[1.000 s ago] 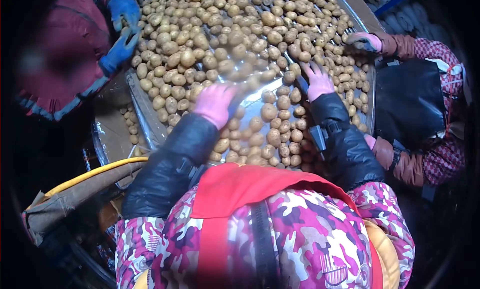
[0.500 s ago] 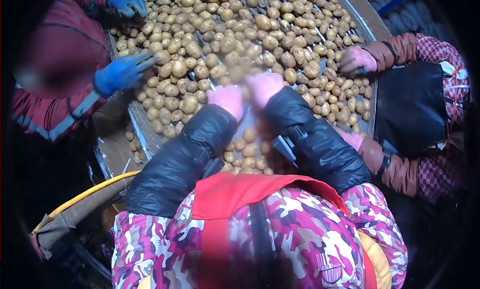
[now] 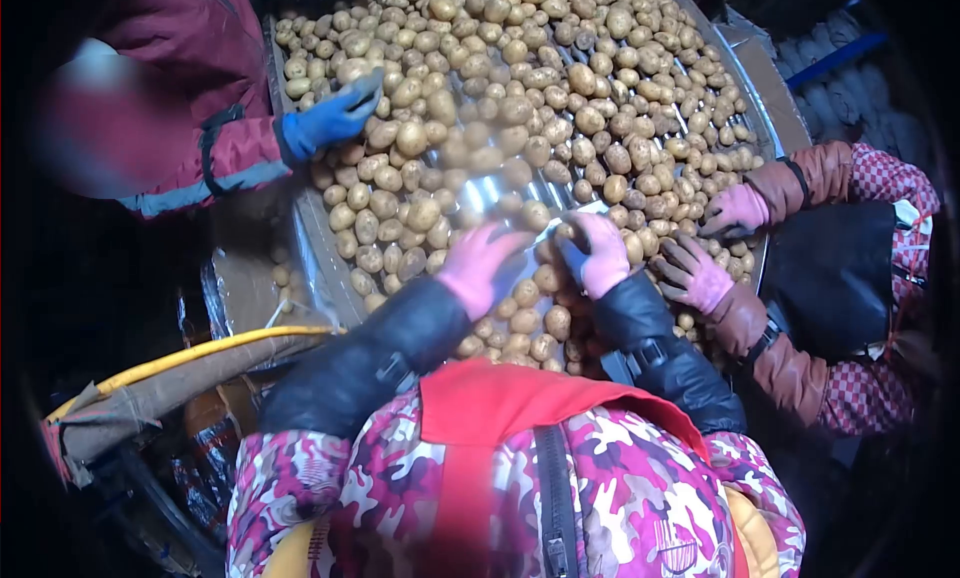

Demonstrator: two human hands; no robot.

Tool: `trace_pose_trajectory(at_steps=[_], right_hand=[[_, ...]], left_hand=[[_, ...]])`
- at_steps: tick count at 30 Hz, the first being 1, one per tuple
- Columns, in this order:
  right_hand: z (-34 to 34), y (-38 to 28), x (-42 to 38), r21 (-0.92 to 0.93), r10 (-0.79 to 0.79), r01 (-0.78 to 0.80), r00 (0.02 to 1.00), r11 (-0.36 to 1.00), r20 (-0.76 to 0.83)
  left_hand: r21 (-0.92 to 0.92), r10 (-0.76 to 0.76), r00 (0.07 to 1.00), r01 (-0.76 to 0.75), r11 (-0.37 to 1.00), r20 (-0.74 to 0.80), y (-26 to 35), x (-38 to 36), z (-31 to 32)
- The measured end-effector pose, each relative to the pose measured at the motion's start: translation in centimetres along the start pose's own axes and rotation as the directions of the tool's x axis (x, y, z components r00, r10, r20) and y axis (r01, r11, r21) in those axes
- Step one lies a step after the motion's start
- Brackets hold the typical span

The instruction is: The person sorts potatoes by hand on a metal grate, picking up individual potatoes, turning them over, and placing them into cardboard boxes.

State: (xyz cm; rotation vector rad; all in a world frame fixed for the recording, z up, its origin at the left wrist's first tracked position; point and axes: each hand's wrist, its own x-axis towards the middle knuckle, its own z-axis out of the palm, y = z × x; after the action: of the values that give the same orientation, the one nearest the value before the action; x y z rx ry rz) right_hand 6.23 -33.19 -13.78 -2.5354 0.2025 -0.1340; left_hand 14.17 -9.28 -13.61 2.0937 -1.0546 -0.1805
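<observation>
Many potatoes [image 3: 620, 158] cover a conveyor of metal rollers [image 3: 490, 192], whose bare metal shows just ahead of my hands. My left hand [image 3: 486, 263], in a pink and grey glove, is spread over the potatoes at the near end, with nothing seen in it. To its right, my right hand [image 3: 594, 250] has its fingers curled down at the potatoes; whether it grips one is hidden. Between and below my hands lies a small group of potatoes [image 3: 525, 320] near my red apron collar.
A person at the left reaches in with a blue glove [image 3: 330, 118]. At the right, a co-worker's two pink-gloved hands [image 3: 700, 276] touch potatoes. A yellow-edged rail [image 3: 200, 350] stands at the lower left. More gloved hands show at the far edge.
My hands have drawn back toward my body, and bare rollers now show ahead of them. The left person's blue glove has moved; the right co-worker's near hand has come up over the potatoes.
</observation>
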Motion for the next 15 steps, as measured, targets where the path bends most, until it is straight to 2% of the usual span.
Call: trace_pose_trajectory(at_steps=[1,2,3,4,5,6,9,10,12,14,15], right_hand=[[-2.2,-3.1,0.1,0.079,0.067,-0.073,0.995,0.994,0.072],[-4.0,-6.4,0.4,0.150,0.127,-0.150,0.980,0.977,0.153],[-3.4,-7.2,0.1,0.190,-0.032,0.005,0.990,0.982,0.138],[-2.9,-8.0,0.0,0.229,-0.190,0.158,0.974,0.961,0.122],[-3.4,-10.0,0.9,0.282,-0.435,0.401,0.898,0.871,0.068],[-2.3,-9.7,1.2,0.298,-0.487,0.454,0.873,0.840,0.041],[-0.7,-9.1,4.6,0.274,-0.222,0.191,0.971,0.943,0.087],[0.5,-7.6,6.2,0.146,-0.197,0.186,0.978,0.972,0.064],[1.7,-7.6,9.1,-0.001,-0.125,0.128,0.966,0.992,0.226],[4.0,-10.2,10.6,-0.192,-0.075,0.159,0.920,0.968,0.384],[5.5,-11.0,11.4,-0.271,0.035,0.095,0.897,0.958,0.440]], left_hand=[[-0.300,-0.193,0.981,0.189,0.935,0.017,0.3,-1.1,0.1],[-0.649,-0.329,0.922,0.380,0.659,0.206,0.2,-1.6,-0.5],[-0.825,-0.446,0.809,0.517,0.229,0.383,0.1,-2.2,-1.0],[-0.787,-0.468,0.678,0.614,-0.066,0.568,1.2,-1.9,-3.8],[-0.791,-0.411,0.677,0.551,-0.267,0.611,0.7,-2.9,-4.1],[-0.749,-0.349,0.680,0.474,-0.462,0.645,0.1,-4.4,-4.1],[-0.774,-0.270,0.729,0.557,-0.303,0.630,-1.8,-9.9,-4.1],[-0.767,-0.271,0.721,0.565,-0.304,0.638,-2.0,-11.2,-4.1],[-0.757,-0.273,0.708,0.584,-0.293,0.651,-2.4,-13.0,-4.7],[-0.693,-0.293,0.647,0.536,-0.482,0.704,-1.3,-12.6,-6.5],[-0.654,-0.300,0.614,0.500,-0.567,0.730,-0.8,-12.3,-7.0]])
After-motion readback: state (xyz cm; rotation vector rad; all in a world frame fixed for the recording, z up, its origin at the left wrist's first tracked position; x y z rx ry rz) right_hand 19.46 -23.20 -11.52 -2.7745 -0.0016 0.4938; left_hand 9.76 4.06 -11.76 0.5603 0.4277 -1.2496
